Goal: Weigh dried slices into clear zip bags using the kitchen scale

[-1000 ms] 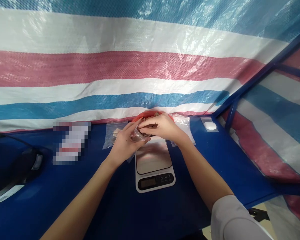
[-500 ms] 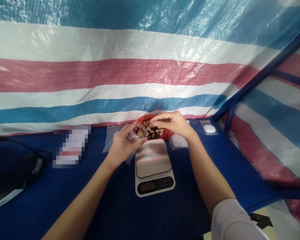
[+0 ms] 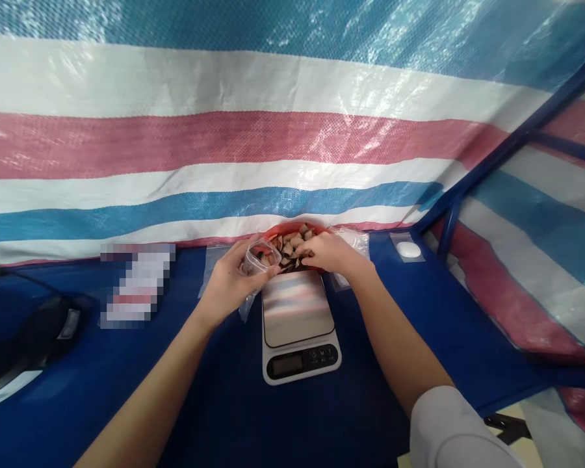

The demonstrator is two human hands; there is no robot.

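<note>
My left hand (image 3: 234, 276) is closed around a clear plastic bag (image 3: 263, 255), keeping its mouth spread. Behind the scale stands a red basin (image 3: 285, 229) holding brown, dried-looking slices (image 3: 288, 246). My right hand (image 3: 327, 252) reaches into the basin from the right, fingers bent down among the slices. Its fingertips are partly hidden, so I cannot make out whether a slice is between them. Just in front of both hands is a white kitchen scale (image 3: 299, 318) with a shiny metal plate and a dark display.
Flat clear bags (image 3: 353, 242) lie right of the basin. A small packet with a white oval thing (image 3: 408, 249) sits farther right. At left are a blurred-out paper (image 3: 139, 286) and a black bag-like object (image 3: 34, 338). A striped tarpaulin (image 3: 273, 136) hangs behind the blue table (image 3: 370, 403).
My right hand has moved down and slightly left from above the basin into the slices. My left hand still grips the plastic bag, shifted slightly left.
</note>
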